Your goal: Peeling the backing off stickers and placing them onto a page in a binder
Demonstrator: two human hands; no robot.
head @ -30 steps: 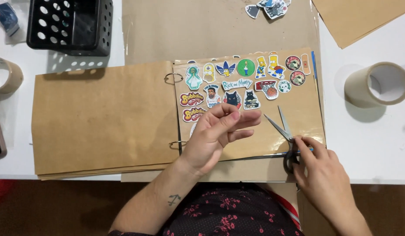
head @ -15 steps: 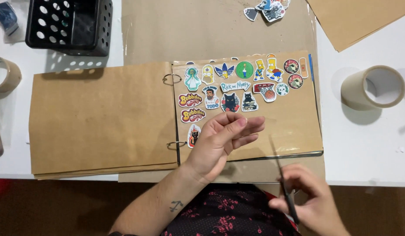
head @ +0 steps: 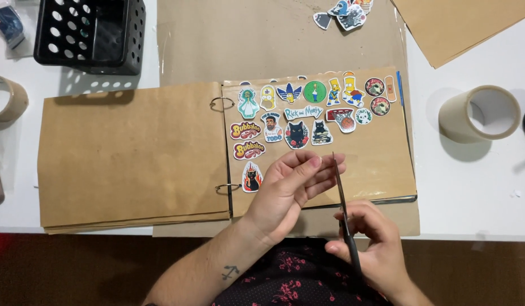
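A ring-bound album of brown kraft pages (head: 381, 153) lies open on the table, with several colourful stickers (head: 307, 113) on its right page. My left hand (head: 290, 190) rests palm up over the lower part of that page, fingers loosely apart, and I see nothing in it. My right hand (head: 370, 243) is at the table's front edge and grips black-handled scissors (head: 339, 187). Their blades are shut and point away from me, right beside my left fingertips.
A black perforated basket (head: 89, 34) stands at the back left. One tape roll (head: 477, 113) lies at the right, another tape roll (head: 4, 102) at the left edge. Loose stickers (head: 344, 14) and a kraft sheet (head: 460, 22) lie at the back.
My right hand has drawn back toward me and then left toward my left hand. The scissor blades, open a second ago, are now shut and upright beside my left fingers.
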